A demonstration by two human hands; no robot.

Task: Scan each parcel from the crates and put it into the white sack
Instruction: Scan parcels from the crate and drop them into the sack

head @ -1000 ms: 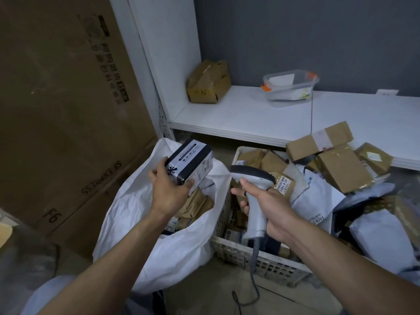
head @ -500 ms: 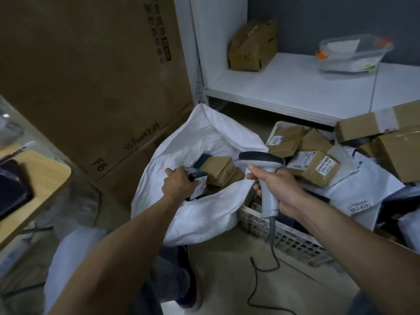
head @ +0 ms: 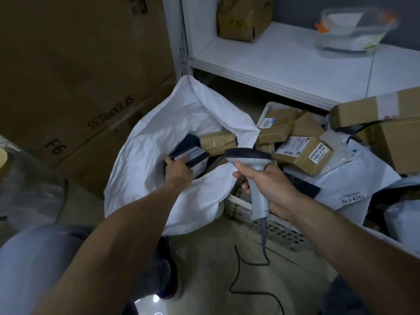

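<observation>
The white sack [head: 156, 137] stands open on the floor, with brown parcels [head: 217, 142] inside. My left hand [head: 179, 172] reaches into its mouth and holds a dark box with a white label [head: 192, 152], low among those parcels. To the right, my right hand [head: 266, 183] grips the handle of a grey barcode scanner [head: 248, 155], held above the sack's right rim. Just behind it is the white plastic crate [head: 279, 228], piled with taped brown boxes [head: 302, 155] and grey mailer bags [head: 350, 185].
A white shelf [head: 284, 60] behind the crate carries a cardboard box [head: 243, 17] and a clear plastic tub [head: 354, 30]. A large SF Express carton [head: 79, 64] leans at the left. The scanner cable [head: 250, 280] loops on the floor by my shoe [head: 169, 285].
My left hand has carried the dark box from above the sack down inside it. The right hand has kept the scanner beside the sack while the view shifted left and down.
</observation>
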